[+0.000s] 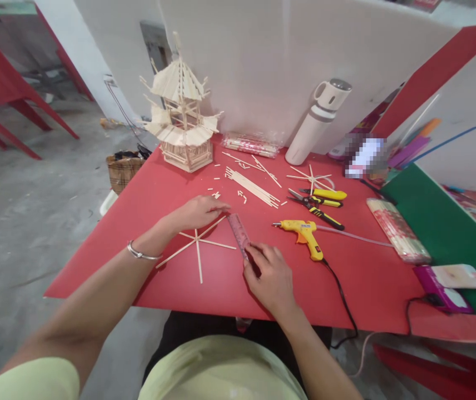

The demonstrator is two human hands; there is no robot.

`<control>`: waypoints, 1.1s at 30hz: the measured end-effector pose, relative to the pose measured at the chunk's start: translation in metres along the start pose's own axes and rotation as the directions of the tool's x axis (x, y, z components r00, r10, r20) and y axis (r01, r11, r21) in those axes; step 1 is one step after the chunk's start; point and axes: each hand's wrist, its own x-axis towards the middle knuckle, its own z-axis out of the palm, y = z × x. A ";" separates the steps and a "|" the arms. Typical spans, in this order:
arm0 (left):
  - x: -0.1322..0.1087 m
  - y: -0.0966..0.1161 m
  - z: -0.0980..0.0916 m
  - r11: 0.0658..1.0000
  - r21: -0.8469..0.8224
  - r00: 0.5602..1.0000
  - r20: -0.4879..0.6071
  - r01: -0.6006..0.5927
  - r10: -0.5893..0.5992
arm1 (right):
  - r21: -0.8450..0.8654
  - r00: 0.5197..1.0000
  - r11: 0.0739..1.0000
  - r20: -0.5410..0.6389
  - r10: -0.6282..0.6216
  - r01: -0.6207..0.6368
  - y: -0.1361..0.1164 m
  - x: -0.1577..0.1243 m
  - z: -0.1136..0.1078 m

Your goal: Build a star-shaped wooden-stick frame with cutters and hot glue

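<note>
the left hand (198, 213) is being held flat, fingers stretched forward; the right hand (269, 280) is being held curled, fingertips pinched.

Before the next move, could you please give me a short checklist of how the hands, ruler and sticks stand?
1. Fingertips of the left hand at the far tip of the crossed sticks: ok.
2. The right hand has a grip on the near end of the ruler: ok.
3. Ruler lying flat on the table: cannot tell.
4. Nozzle of the glue gun apart from both hands: ok.
5. Glue gun hot: cannot tell.
6. The cutters lie beyond the hands: ok.
</note>
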 end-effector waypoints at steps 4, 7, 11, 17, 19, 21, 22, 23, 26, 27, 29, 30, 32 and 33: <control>-0.002 -0.001 0.001 1.000 -0.025 1.000 -0.007 -0.003 0.003 | 0.014 1.000 1.000 0.023 -0.002 0.001 0.000 0.001 0.000; -0.003 -0.001 0.001 0.999 -0.042 1.000 -0.010 -0.008 0.008 | 0.023 0.999 1.000 0.039 0.001 -0.002 -0.001 0.002 0.000; -0.004 0.000 0.003 0.998 -0.068 0.999 -0.032 -0.017 0.015 | 0.012 0.999 1.000 0.037 -0.003 0.002 -0.002 0.002 0.000; -0.007 0.001 0.004 0.997 -0.076 0.999 -0.040 -0.022 0.019 | -0.016 0.999 1.000 0.032 -0.015 0.016 -0.003 0.002 0.000; -0.007 0.000 0.003 0.997 -0.076 0.999 -0.036 -0.014 0.011 | -0.014 0.999 1.000 0.034 -0.017 0.018 -0.003 0.002 0.000; -0.008 0.000 0.003 0.997 -0.077 0.999 -0.033 -0.010 0.007 | -0.014 0.999 1.000 0.033 -0.019 0.019 -0.004 0.001 0.000; -0.008 0.000 0.003 0.997 -0.078 0.999 -0.032 -0.009 0.007 | -0.015 0.999 1.000 0.032 -0.018 0.018 -0.004 0.001 -0.001; -0.008 0.000 0.003 0.997 -0.079 0.999 -0.032 -0.008 0.005 | -0.016 0.999 1.000 0.031 -0.017 0.017 -0.004 0.001 -0.001; -0.007 -0.001 0.004 0.996 -0.085 0.999 -0.036 -0.002 -0.001 | -0.017 0.999 1.000 0.034 -0.012 0.013 -0.004 0.001 -0.001; -0.007 -0.001 0.004 0.996 -0.087 0.999 -0.037 -0.002 -0.002 | -0.015 0.999 1.000 0.038 -0.010 0.011 -0.004 0.001 -0.001; -0.007 -0.001 0.004 0.996 -0.088 0.999 -0.042 -0.007 0.004 | -0.010 0.999 1.000 0.046 -0.006 0.007 -0.004 0.000 -0.001; -0.007 -0.001 0.003 0.996 -0.087 0.999 -0.042 -0.011 0.008 | -0.007 0.999 1.000 0.047 -0.007 0.007 -0.004 0.000 -0.001; -0.007 0.000 0.003 0.997 -0.081 0.999 -0.036 -0.014 0.011 | -0.005 0.999 1.000 0.044 -0.008 0.008 -0.003 0.000 -0.001; -0.007 0.000 0.003 0.997 -0.076 0.999 -0.033 -0.013 0.010 | -0.004 0.999 1.000 0.043 -0.009 0.010 -0.003 0.000 -0.001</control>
